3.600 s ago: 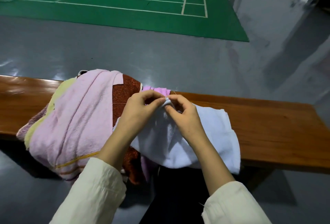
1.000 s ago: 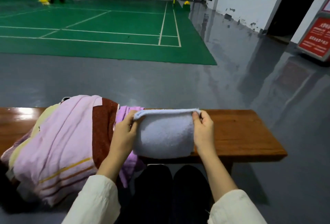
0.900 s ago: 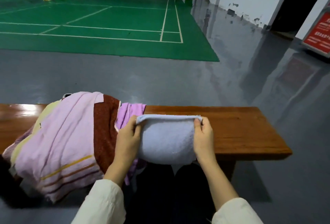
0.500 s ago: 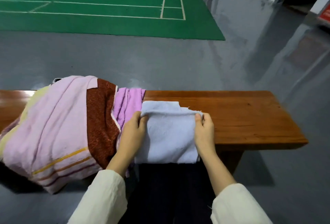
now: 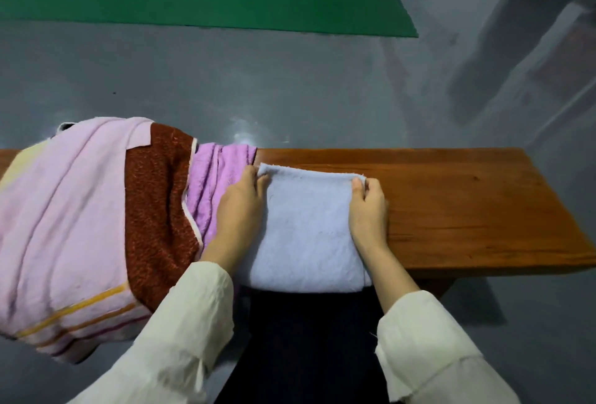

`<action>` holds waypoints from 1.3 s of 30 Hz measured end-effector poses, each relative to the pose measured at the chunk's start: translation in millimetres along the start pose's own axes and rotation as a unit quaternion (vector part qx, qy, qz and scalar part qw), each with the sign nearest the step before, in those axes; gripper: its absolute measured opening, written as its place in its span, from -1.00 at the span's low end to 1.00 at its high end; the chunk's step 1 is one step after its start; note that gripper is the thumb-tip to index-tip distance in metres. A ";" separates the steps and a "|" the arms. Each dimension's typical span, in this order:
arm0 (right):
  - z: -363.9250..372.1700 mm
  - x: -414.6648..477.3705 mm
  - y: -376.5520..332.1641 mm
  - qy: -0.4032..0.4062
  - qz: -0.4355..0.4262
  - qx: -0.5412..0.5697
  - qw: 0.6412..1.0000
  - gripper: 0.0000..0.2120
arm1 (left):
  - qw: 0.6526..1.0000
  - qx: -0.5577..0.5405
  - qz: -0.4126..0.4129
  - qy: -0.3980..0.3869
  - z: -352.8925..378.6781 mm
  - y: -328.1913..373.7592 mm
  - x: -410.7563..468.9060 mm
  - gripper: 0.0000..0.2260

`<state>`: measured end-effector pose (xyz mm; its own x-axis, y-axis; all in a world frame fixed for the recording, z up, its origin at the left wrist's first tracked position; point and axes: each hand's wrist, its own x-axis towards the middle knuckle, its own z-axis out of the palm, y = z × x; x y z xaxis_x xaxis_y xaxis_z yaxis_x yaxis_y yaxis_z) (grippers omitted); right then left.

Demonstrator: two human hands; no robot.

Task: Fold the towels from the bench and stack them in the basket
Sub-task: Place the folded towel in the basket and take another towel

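Folding white towel (image 5: pixel 308 232) on bench (image 5: pixel 467 210): left hand (image 5: pixel 240 207) and right hand (image 5: pixel 367 207) pinch its far corners; next, likely fold again, then find basket, not visible.

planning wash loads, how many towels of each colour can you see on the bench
pale blue folded terry towel: 1
pink terry towel with yellow stripes: 1
rust-red textured towel: 1
purple terry towel: 1
total: 4 in view

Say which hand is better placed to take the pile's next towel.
Left, probably. The left hand, pinching the pale blue folded towel, lies beside the heap of pink, brown and purple towels; the right hand holds the other side, beside bare wooden bench.
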<state>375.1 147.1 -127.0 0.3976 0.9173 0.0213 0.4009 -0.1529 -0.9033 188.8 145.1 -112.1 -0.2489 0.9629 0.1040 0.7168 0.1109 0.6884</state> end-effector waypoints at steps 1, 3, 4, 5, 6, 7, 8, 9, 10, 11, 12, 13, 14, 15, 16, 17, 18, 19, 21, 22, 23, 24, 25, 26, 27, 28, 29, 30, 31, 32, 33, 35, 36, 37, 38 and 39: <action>0.8 1.5 0.9 -0.004 -0.001 -0.013 1.000 -0.79 | 1.000 0.019 -0.007 -0.006 2.7 -2.0 0.3 -0.76; 2.1 5.2 0.2 -0.013 -0.001 -0.038 0.999 -0.78 | 0.999 0.045 -0.017 -0.013 5.5 -2.8 2.9 -0.73; 2.8 6.9 -0.4 -0.018 0.001 -0.048 0.999 -0.77 | 0.998 0.049 -0.024 -0.017 5.6 -2.4 4.5 -0.74; 2.8 7.6 -1.7 -0.022 0.003 -0.056 0.998 -0.77 | 0.998 0.049 -0.030 -0.024 5.5 -2.0 5.9 -0.75; 2.6 8.5 -2.6 -0.026 0.008 -0.062 0.998 -0.77 | 0.998 0.045 -0.035 -0.032 4.9 -1.1 6.9 -0.76; 1.7 8.6 -4.3 -0.029 0.011 -0.065 0.997 -0.76 | 0.998 0.038 -0.039 -0.040 3.7 -1.1 7.9 -0.76; -0.2 8.1 -5.8 -0.034 0.015 -0.070 0.997 -0.76 | 0.997 0.028 -0.045 -0.047 1.5 -1.1 8.8 -0.77; -3.9 6.0 -8.0 -0.044 0.019 -0.085 0.995 -0.72 | 0.997 0.022 -0.053 -0.053 -1.7 -0.7 8.6 -0.75; -9.0 3.5 -9.8 -0.054 0.023 -0.115 0.992 -0.65 | 0.996 0.024 -0.063 -0.056 -5.7 -0.9 8.0 -0.73; -15.3 -0.2 -11.4 -0.064 0.025 -0.158 0.985 -0.57 | 0.995 0.038 -0.073 -0.058 -9.9 -1.8 6.3 -0.71; -22.3 -4.1 -12.2 -0.072 0.030 -0.205 0.976 -0.49 | 0.992 0.064 -0.085 -0.061 -13.7 -3.3 4.0 -0.67; -29.1 -8.9 -13.5 -0.082 0.039 -0.251 0.964 -0.44 | 0.988 0.099 -0.098 -0.069 -17.1 -4.7 0.6 -0.62; -34.2 -13.3 -14.0 -0.097 0.056 -0.291 0.950 -0.40 | 0.981 0.136 -0.111 -0.082 -19.8 -5.0 -3.9 -0.58; -38.2 -18.8 -16.0 -0.117 0.078 -0.324 0.936 -0.37 | 0.974 0.166 -0.119 -0.097 -21.5 -3.4 -8.8 -0.54; -39.8 -23.3 -18.2 -0.137 0.098 -0.344 0.924 -0.37 | 0.969 0.186 -0.126 -0.108 -22.4 -0.1 -13.5 -0.51; -39.5 -26.4 -20.3 -0.152 0.110 -0.352 0.917 -0.38 | 0.965 0.197 -0.132 -0.112 -22.6 4.6 -17.5 -0.48; -37.7 -27.9 -20.8 -0.165 0.116 -0.351 0.914 -0.41 | 0.963 0.201 -0.140 -0.111 -21.9 9.2 -20.7 -0.44; -35.5 -28.7 -21.6 -0.177 0.119 -0.343 0.915 -0.44 | 0.962 0.203 -0.150 -0.105 -21.3 14.0 -23.8 -0.40; -30.5 -29.2 -20.0 -0.189 0.120 -0.305 0.926 -0.52 | 0.958 0.212 -0.169 -0.089 -18.2 17.3 -28.4 -0.35; -28.4 -29.3 -18.9 -0.188 0.113 -0.287 0.933 -0.58 | 0.956 0.216 -0.178 -0.086 -16.1 17.1 -29.8 -0.35; -27.3 -30.7 -18.3 -0.184 0.100 -0.271 0.940 -0.64 | 0.955 0.214 -0.187 -0.085 -13.9 17.1 -31.5 -0.37; -26.6 -32.8 -18.5 -0.175 0.085 -0.253 0.948 -0.66 | 0.954 0.209 -0.196 -0.085 -12.5 17.7 -33.2 -0.39; -26.2 -35.9 -19.6 -0.162 0.073 -0.230 0.957 -0.64 | 0.954 0.203 -0.201 -0.088 -11.3 18.9 -34.5 -0.44; -25.2 -37.6 -18.8 -0.148 0.066 -0.203 0.966 -0.63 | 0.954 0.199 -0.203 -0.095 -9.8 20.4 -35.3 -0.48; -24.7 -38.9 -18.3 -0.137 0.064 -0.175 0.973 -0.65 | 0.955 0.195 -0.202 -0.102 -8.8 22.0 -36.2 -0.51; -23.3 -38.9 -16.3 -0.136 0.072 -0.144 0.978 -0.71 | 0.955 0.190 -0.202 -0.108 -8.5 23.3 -37.3 -0.54; -22.3 -38.2 -14.9 -0.143 0.089 -0.100 0.981 -0.78 | 0.955 0.186 -0.204 -0.112 -9.5 24.6 -38.7 -0.56; -21.0 -37.3 -12.8 -0.154 0.117 -0.039 0.980 -0.83 | 0.954 0.182 -0.205 -0.117 -9.7 24.9 -40.1 -0.57; -20.3 -37.0 -11.9 -0.166 0.147 0.024 0.975 -0.86 | 0.954 0.178 -0.206 -0.123 -10.7 25.8 -41.1 -0.58; -19.5 -36.5 -9.8 -0.173 0.169 0.068 0.968 -0.86 | 0.955 0.167 -0.208 -0.132 -11.4 25.8 -41.9 -0.59; -19.3 -36.4 -8.4 -0.180 0.173 0.087 0.964 -0.84 | 0.957 0.145 -0.211 -0.136 -12.7 26.4 -42.5 -0.59; -18.7 -36.8 -4.9 -0.183 0.158 0.101 0.965 -0.79 | 0.960 0.039 -0.243 -0.134 -13.2 23.2 -41.8 -0.60; -18.7 -37.3 -2.7 -0.176 0.149 0.114 0.966 -0.77 | 0.954 -0.036 -0.270 -0.126 -13.6 21.0 -41.3 -0.58; -20.1 -38.7 -1.8 -0.169 0.139 0.132 0.967 -0.76 | 0.941 -0.110 -0.298 -0.115 -15.7 20.3 -41.7 -0.56; -21.4 -39.5 0.4 -0.163 0.132 0.151 0.966 -0.76 | 0.922 -0.180 -0.326 -0.108 -18.5 19.9 -43.3 -0.55; -23.8 -40.6 1.3 -0.158 0.127 0.171 0.964 -0.76 | 0.898 -0.244 -0.350 -0.108 -21.6 20.6 -45.0 -0.57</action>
<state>379.1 100.9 -118.8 0.1532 0.9410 -0.3017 0.0063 -0.3062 -0.9519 200.7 98.8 -87.2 -0.3574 0.7308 -0.5816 0.0508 0.6370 0.7692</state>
